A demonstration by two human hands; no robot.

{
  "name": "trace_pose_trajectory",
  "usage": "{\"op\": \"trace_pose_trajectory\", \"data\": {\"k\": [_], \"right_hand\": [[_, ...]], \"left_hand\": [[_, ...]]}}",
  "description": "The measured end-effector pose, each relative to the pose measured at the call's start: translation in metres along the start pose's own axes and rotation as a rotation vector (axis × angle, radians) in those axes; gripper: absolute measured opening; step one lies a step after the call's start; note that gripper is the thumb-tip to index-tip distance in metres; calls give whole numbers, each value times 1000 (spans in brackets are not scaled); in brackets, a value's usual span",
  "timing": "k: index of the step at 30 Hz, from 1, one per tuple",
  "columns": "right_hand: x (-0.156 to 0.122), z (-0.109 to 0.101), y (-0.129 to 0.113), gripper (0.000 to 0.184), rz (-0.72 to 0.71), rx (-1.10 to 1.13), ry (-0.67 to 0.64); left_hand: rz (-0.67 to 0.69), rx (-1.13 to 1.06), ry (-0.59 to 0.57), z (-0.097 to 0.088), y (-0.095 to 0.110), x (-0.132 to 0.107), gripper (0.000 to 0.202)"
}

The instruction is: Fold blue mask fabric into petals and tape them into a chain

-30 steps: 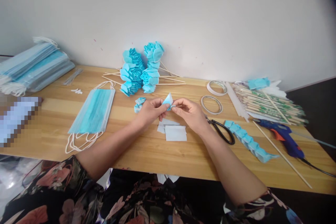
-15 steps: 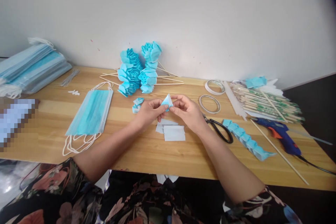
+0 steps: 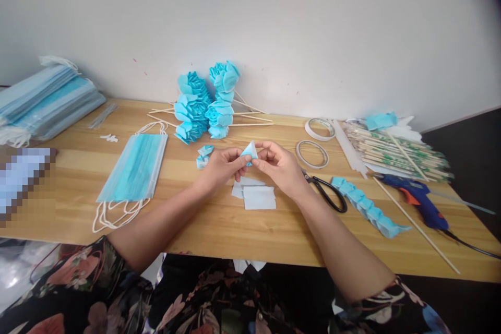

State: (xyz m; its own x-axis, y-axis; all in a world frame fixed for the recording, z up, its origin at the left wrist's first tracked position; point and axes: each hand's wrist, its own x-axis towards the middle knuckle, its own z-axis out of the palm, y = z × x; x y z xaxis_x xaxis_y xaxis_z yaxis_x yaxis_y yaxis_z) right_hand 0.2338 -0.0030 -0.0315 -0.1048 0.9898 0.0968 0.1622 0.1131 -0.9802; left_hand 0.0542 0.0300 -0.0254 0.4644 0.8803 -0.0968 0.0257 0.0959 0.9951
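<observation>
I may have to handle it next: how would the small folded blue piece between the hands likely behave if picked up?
The folded blue piece is probably light, being small and thin-looking. It may crease easily, as its folds come to a point. It might loosen if released, since the left hand and right hand both pinch it.
</observation>
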Motion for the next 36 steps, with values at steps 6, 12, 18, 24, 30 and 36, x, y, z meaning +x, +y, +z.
{"op": "trace_pose_trajectory", "data": {"k": [6, 12, 18, 24, 30, 36], "right_hand": [[-1, 0, -1, 35, 14, -1, -19], [-2, 0, -5, 27, -10, 1, -25], [-2, 0, -3, 28, -22, -16, 0], [-2, -1, 0, 28, -9, -43, 23], [-1, -2, -3, 26, -15, 1, 20], [-1, -2, 2, 16, -59, -48, 48]], "left_hand": [[-28, 13, 19, -1, 0, 2, 25], [-9, 43, 21, -2, 0, 1, 26], [1, 29, -33, -1, 2, 0, 29], [-20, 28, -6, -1, 2, 1, 25], [-55, 80, -45, -1, 4, -1, 25], [-98, 116, -97, 1, 1, -2, 26]]}}
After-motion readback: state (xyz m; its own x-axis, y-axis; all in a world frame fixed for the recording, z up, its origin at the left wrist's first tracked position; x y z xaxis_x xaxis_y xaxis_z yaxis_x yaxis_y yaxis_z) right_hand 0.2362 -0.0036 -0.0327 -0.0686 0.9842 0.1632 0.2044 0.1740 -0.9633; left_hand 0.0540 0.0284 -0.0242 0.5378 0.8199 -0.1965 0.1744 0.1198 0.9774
